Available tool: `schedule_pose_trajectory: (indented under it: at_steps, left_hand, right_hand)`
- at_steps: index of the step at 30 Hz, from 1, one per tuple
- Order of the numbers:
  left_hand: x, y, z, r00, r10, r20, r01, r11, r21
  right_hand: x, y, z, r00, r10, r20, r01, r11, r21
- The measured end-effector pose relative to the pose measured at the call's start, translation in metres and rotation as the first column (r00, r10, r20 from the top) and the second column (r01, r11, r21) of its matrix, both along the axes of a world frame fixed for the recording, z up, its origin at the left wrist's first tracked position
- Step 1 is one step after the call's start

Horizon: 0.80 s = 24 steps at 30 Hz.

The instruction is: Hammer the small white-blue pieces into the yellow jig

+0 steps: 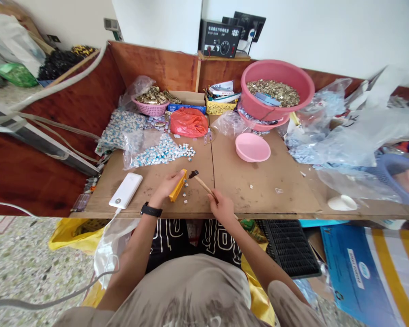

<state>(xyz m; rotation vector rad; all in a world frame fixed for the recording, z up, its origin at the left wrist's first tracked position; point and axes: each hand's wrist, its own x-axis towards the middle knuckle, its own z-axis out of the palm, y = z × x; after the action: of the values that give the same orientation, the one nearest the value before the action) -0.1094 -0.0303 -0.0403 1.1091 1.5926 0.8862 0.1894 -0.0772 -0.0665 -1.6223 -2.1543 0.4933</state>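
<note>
Chinese characters we read as 电动螺丝刀专用电源 on the black power box [220, 40], a smaller model line below too blurred for us, what looks like SPRAY POWDER and a recycling sign on the blue sack [347, 268], partly hidden outlined letters on our black shorts [221, 238]
</note>
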Motion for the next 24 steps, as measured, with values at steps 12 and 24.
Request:
schedule_pose_trajectory:
  at_steps: [12,24]
  left_hand:
    - [-0.002,-0.001,0.001,0.998,-0.006,0.070,0.006,1.000,-0.004]
    - [-0.003,-0.001,0.002,0.991,0.001,0.134,0.004,0.999,-0.037]
  right_hand:
    - [-0.010,0.013,0.007,0.998,0.059,0.016,-0.059,0.998,0.016]
    - [-0.012,0.011,0.013,0.994,0.093,0.064,-0.091,0.995,-0.027]
